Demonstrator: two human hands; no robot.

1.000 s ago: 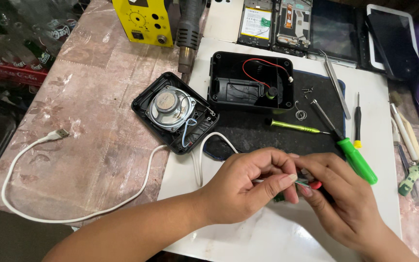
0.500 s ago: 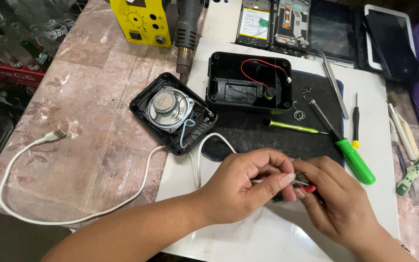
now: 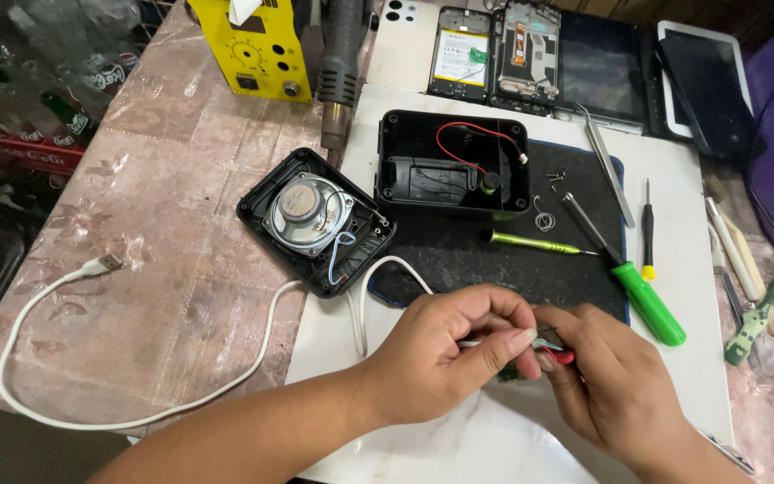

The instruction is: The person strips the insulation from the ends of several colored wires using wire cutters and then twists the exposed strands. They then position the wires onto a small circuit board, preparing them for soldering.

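Both hands meet low over the white surface: the left hand pinches the end of a white cable between thumb and fingers, and the right hand is closed on a small red-handled tool (mostly hidden). The cable end lies roughly left to right between the hands, its tip pointing at the right hand, beside a small green board peeking out under the fingers. The open speaker shell lies beyond the left hand.

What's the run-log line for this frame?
left hand: pinching white cable end | right hand: holding small green board | speaker half: open on table
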